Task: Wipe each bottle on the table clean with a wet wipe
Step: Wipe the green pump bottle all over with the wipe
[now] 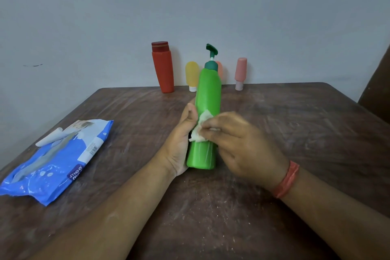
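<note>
A tall green pump bottle with a dark green pump head stands upright at the middle of the brown table. My left hand grips its lower left side. My right hand pinches a crumpled white wet wipe against the bottle's front, about halfway up. Along the far edge by the wall stand a red bottle, a small yellow bottle, a pink bottle, and an orange one mostly hidden behind the green bottle.
A blue wet-wipe pack lies at the left of the table with its white flap open. A grey wall rises just behind the bottles. A dark brown piece of furniture shows at the right edge.
</note>
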A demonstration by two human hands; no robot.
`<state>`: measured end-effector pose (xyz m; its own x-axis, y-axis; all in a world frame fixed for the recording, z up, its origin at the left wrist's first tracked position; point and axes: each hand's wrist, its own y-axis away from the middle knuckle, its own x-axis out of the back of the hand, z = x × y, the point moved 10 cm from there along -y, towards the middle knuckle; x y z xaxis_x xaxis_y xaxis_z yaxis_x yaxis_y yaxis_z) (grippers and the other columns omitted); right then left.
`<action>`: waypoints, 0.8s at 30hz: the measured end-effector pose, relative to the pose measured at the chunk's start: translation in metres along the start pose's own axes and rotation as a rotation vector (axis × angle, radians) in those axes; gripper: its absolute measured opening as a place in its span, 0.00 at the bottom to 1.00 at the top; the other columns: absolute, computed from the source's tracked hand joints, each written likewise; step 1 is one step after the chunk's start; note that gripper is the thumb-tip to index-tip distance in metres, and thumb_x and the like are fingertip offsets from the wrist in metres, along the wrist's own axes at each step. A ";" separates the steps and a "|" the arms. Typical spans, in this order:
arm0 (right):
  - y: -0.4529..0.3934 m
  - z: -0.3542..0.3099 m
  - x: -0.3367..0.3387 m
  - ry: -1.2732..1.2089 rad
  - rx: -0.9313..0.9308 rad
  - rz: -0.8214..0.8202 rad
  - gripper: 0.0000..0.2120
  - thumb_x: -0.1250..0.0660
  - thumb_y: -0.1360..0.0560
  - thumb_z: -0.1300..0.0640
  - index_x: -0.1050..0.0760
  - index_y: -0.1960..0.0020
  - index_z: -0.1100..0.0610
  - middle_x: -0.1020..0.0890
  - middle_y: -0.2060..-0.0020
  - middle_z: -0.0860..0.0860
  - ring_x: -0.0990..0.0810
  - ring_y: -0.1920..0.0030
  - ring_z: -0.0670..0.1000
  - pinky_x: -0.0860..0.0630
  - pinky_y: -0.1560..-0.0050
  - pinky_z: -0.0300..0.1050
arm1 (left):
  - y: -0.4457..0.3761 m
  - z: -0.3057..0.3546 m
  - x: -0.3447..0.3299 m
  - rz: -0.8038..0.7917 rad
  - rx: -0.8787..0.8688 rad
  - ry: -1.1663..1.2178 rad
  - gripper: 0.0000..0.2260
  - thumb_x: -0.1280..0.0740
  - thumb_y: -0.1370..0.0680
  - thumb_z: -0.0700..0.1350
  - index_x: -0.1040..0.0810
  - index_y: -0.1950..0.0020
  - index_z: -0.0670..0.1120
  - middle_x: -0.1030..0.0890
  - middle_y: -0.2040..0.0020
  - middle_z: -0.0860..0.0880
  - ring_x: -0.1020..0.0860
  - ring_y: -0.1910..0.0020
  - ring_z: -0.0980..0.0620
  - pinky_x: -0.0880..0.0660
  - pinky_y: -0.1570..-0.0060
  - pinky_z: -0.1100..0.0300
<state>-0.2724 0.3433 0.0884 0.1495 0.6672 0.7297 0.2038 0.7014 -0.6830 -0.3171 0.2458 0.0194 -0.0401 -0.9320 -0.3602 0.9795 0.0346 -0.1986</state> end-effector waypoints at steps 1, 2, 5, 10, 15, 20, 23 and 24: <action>-0.001 0.002 0.002 0.007 -0.004 -0.002 0.17 0.39 0.24 0.68 0.21 0.38 0.62 0.21 0.41 0.56 0.24 0.40 0.56 0.26 0.36 0.49 | 0.000 0.000 0.000 -0.001 0.000 -0.013 0.33 0.36 0.25 0.67 0.30 0.25 0.50 0.23 0.38 0.38 0.24 0.40 0.41 0.24 0.40 0.45; -0.005 0.012 0.005 0.024 -0.072 0.023 0.18 0.38 0.25 0.69 0.22 0.37 0.63 0.21 0.40 0.56 0.25 0.40 0.57 0.25 0.37 0.52 | -0.001 -0.001 -0.001 0.004 0.005 -0.037 0.33 0.36 0.26 0.67 0.30 0.25 0.51 0.23 0.38 0.38 0.24 0.41 0.40 0.24 0.41 0.43; -0.013 0.030 0.014 0.026 -0.230 0.084 0.22 0.37 0.27 0.72 0.24 0.33 0.63 0.23 0.37 0.57 0.27 0.37 0.57 0.27 0.35 0.54 | -0.003 -0.007 0.000 0.037 0.044 -0.084 0.34 0.38 0.26 0.70 0.29 0.26 0.52 0.23 0.34 0.36 0.23 0.40 0.39 0.26 0.37 0.36; 0.001 -0.006 -0.007 -0.019 0.048 -0.061 0.17 0.39 0.25 0.67 0.21 0.38 0.61 0.21 0.42 0.55 0.24 0.41 0.56 0.25 0.39 0.52 | -0.006 -0.009 0.009 0.044 0.070 0.007 0.32 0.52 0.20 0.70 0.28 0.26 0.54 0.17 0.43 0.44 0.18 0.45 0.49 0.19 0.46 0.54; -0.011 0.011 -0.004 -0.014 -0.126 0.008 0.16 0.37 0.23 0.65 0.22 0.37 0.59 0.22 0.40 0.55 0.25 0.41 0.54 0.23 0.41 0.51 | -0.009 -0.012 0.016 0.119 0.071 -0.005 0.32 0.53 0.22 0.72 0.22 0.33 0.57 0.16 0.42 0.45 0.17 0.42 0.46 0.18 0.45 0.50; -0.004 -0.005 -0.005 0.027 0.033 -0.028 0.11 0.34 0.24 0.65 0.19 0.43 0.62 0.18 0.48 0.55 0.21 0.48 0.57 0.21 0.50 0.53 | -0.012 -0.011 0.023 0.135 0.061 0.017 0.33 0.53 0.22 0.71 0.28 0.26 0.54 0.16 0.49 0.46 0.16 0.49 0.49 0.18 0.52 0.54; -0.010 0.003 0.003 0.024 -0.061 0.053 0.11 0.33 0.25 0.67 0.18 0.44 0.61 0.18 0.50 0.55 0.22 0.50 0.57 0.22 0.51 0.52 | -0.013 -0.013 0.021 0.128 0.063 -0.008 0.32 0.52 0.21 0.71 0.28 0.26 0.55 0.17 0.44 0.45 0.18 0.43 0.47 0.19 0.45 0.51; -0.007 -0.006 -0.003 -0.006 -0.007 0.014 0.12 0.35 0.25 0.67 0.18 0.44 0.61 0.19 0.50 0.54 0.23 0.50 0.56 0.23 0.51 0.51 | -0.013 -0.013 0.021 0.124 0.069 0.000 0.32 0.52 0.21 0.71 0.28 0.26 0.55 0.17 0.46 0.45 0.18 0.45 0.48 0.19 0.47 0.53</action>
<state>-0.2690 0.3347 0.0913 0.1465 0.6787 0.7196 0.2088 0.6899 -0.6932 -0.3333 0.2304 0.0023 0.0821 -0.9220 -0.3784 0.9882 0.1245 -0.0890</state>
